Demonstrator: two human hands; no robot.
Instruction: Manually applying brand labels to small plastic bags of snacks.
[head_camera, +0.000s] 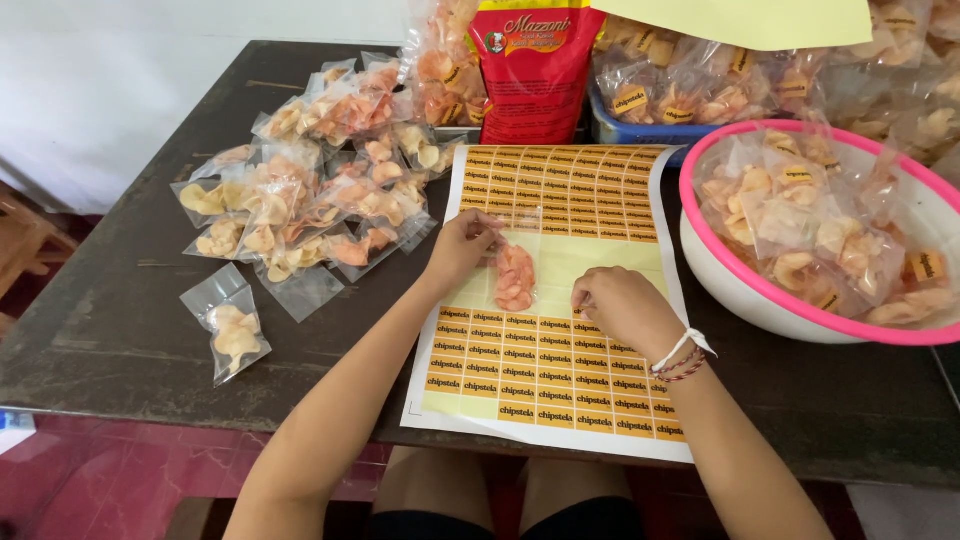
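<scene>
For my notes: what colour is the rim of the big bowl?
Pink rim, white bowl; head view.

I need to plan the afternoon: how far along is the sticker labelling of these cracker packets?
Done: labelled packets fill the pink-rimmed bowl. In hand: the left hand holds a packet on the sticker sheet; the right hand picks at a sticker. Left: the unlabelled pile.

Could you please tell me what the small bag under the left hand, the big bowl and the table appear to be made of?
Small bag: thin clear plastic film, glossy, since the orange crackers show through. Big bowl: probably plastic, smooth white wall with a pink rim, though enamel cannot be ruled out. Table: seemingly dark wood, matte, worn and scuffed.
</scene>
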